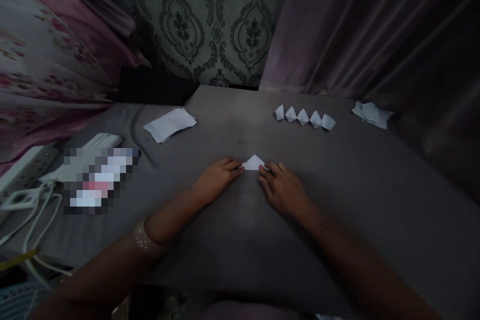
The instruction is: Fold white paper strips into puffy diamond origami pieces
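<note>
A small piece of folded white paper [254, 163] lies on the grey cloth surface, with its peak pointing away from me. My left hand [221, 174] has its fingertips on the paper's left corner. At the right corner, the fingers of my right hand [282, 185] hold the other side. The fingertips cover both ends of the paper. Farther back and to the right sits a row of several small folded white paper shapes [303, 117], close to one another.
Flat white sheets [170, 124] are stacked at the back left. Crumpled white paper [372, 114] lies at the far right. Along the left are a pixelated screen-like object [103, 177], a power strip [28, 170] and white cables [35, 220]. Curtains and a patterned wall border the back.
</note>
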A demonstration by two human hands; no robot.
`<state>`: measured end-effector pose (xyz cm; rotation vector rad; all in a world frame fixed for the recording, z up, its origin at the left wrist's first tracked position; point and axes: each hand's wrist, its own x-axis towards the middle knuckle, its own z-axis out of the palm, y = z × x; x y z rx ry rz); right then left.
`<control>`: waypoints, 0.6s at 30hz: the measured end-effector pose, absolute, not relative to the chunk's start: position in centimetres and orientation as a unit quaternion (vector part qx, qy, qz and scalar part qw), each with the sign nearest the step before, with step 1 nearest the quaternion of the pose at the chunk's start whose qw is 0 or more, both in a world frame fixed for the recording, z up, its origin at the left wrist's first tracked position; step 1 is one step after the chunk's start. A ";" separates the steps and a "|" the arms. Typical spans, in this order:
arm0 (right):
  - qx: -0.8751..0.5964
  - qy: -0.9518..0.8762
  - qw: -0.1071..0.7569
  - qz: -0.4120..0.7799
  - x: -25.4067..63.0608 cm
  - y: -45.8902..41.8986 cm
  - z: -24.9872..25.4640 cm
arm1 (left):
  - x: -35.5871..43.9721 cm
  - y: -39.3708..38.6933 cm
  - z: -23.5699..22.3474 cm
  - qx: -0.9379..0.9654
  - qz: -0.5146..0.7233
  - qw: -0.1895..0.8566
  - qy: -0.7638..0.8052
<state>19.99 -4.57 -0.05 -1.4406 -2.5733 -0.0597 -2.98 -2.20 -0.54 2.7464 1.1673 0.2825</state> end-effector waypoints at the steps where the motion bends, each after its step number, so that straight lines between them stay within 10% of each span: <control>1: -0.490 -0.866 0.100 -0.018 20.3 -4.5 -0.1 | -3.2 -2.2 -0.5 0.913 0.098 0.081 0.387; 18: -0.504 -0.840 0.197 0.029 22.6 -3.3 -1.4 | 2.2 0.6 -0.2 0.927 0.134 0.047 0.348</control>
